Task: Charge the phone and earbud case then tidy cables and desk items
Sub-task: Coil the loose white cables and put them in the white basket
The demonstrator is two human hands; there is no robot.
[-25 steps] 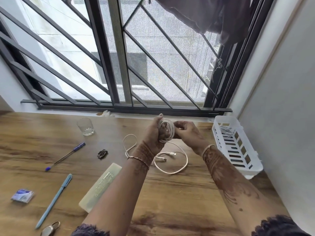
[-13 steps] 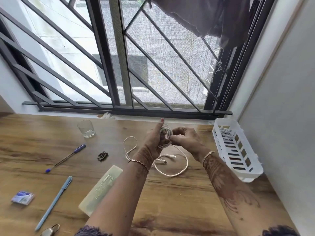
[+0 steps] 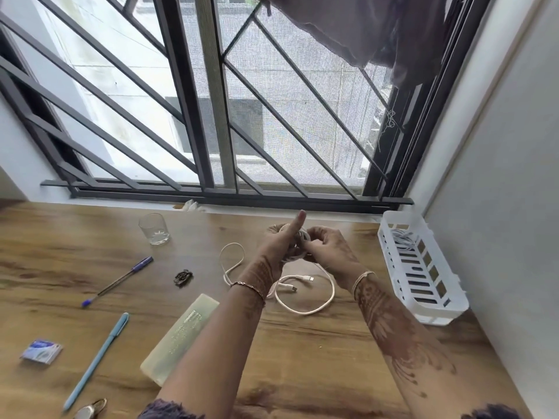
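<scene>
- I am watching the left hand (image 3: 276, 247) gripping a small coil of white cable (image 3: 299, 238) above the desk (image 3: 302, 358). Its fingers are curling around the loops and the thumb is standing straight up.
- The right hand (image 3: 329, 252) is pinching a strand at the side of the coil with bent fingers. I am judging that it is tucking or wrapping an end.
- The coil is hanging in the air between both hands, near the window side of the desk and well left of the white basket (image 3: 423, 314).
- A loose cable (image 3: 302, 311) is lying on the desk just under the hands, with two connectors showing. I cannot tell if it is joined to the coil.
- I am expecting the cable to be light, soft and springy, with a smooth jacket, so the loops are likely wanting to open. I am thinking the best hold is across the whole bundle, not by a connector.
- The translucent case (image 3: 181, 334) is carrying printed lines, and the small packet (image 3: 42, 350) is showing blue print. Both are too small for reading, and I am seeing no brand.
</scene>
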